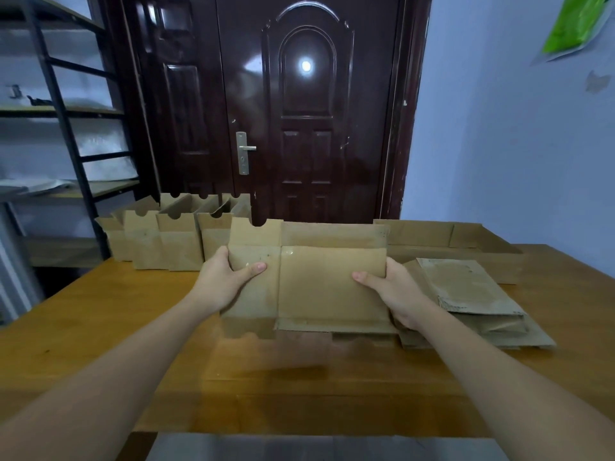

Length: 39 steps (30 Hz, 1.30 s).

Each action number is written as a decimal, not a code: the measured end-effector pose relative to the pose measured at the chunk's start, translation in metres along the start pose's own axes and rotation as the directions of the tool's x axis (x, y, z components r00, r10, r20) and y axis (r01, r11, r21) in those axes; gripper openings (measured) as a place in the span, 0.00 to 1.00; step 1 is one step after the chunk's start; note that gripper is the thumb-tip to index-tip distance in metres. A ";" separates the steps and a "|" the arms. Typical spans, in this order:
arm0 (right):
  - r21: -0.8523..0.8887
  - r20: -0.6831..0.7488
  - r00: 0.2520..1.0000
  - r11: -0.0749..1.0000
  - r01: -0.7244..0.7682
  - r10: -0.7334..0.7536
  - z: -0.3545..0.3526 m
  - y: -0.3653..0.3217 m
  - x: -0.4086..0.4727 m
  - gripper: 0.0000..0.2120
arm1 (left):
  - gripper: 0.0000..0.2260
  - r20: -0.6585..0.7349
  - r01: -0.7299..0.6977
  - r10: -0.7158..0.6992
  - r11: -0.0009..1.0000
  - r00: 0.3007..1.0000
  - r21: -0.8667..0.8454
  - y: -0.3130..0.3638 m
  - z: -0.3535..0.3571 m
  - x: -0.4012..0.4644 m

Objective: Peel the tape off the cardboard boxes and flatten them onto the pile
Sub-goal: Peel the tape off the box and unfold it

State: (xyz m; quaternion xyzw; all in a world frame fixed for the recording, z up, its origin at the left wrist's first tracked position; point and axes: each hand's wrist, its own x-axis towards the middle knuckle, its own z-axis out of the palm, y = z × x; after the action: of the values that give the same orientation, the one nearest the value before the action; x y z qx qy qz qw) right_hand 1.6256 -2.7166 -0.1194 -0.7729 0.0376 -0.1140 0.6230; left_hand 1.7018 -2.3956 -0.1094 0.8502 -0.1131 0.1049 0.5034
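I hold a flattened brown cardboard box (319,281) above the middle of the wooden table (100,327), its flaps spread out top and bottom. My left hand (226,281) grips its left edge, thumb on the front face. My right hand (396,291) grips its right edge the same way. Clear tape glints on the upper flap. To the right lies a pile of flattened boxes (472,301). Several upright open boxes (173,237) stand in a row at the back left.
A long open cardboard tray (459,241) lies at the back right, behind the pile. A dark door (299,111) stands behind the table. A metal shelf rack (60,128) is at the left. The table's near edge runs along the bottom.
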 end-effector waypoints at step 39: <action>-0.931 0.211 0.704 0.358 -0.066 0.679 0.032 0.025 0.022 0.70 | 0.50 0.572 0.064 -0.598 0.721 0.562 0.690 -0.025 0.033 0.000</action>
State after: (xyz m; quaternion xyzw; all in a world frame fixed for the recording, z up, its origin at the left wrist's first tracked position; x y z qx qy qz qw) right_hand 1.6563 -2.6958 -0.1471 -0.9375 0.0885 0.3140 0.1215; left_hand 1.7112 -2.4134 -0.1459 0.9276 -0.1029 -0.3383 0.1207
